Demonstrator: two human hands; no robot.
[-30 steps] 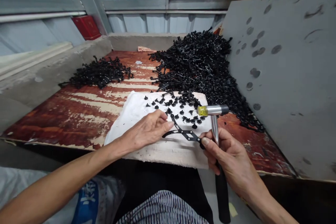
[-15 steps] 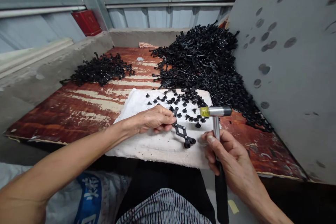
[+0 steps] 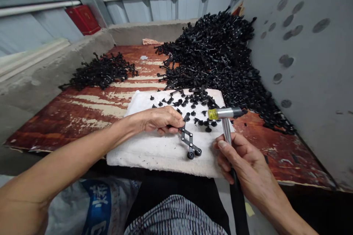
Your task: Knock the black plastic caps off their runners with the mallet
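My left hand (image 3: 167,120) pinches the upper end of a black folding scissor linkage (image 3: 187,137) with shiny rivets. The linkage's two round knobs point down toward me, over a white padded cloth (image 3: 154,152). In my right hand (image 3: 242,158) is a small mallet (image 3: 226,113), gripped around its handle, with a yellow face on the left and a black one on the right. Its head is level and to the right of the linkage, apart from it. Loose black round-headed pegs (image 3: 208,123) are scattered over the far half of the cloth.
A large heap of black linkages (image 3: 212,55) covers the back right of the worn red-brown board (image 3: 91,108). A smaller pile (image 3: 102,71) lies at the left. A grey spotted panel (image 3: 309,69) borders the right side, and a red box (image 3: 82,20) sits on the ledge.
The view has shifted slightly. My left hand still holds the linkage, whose knobbed end has swung a little to the left. The mallet stays raised in my right hand.
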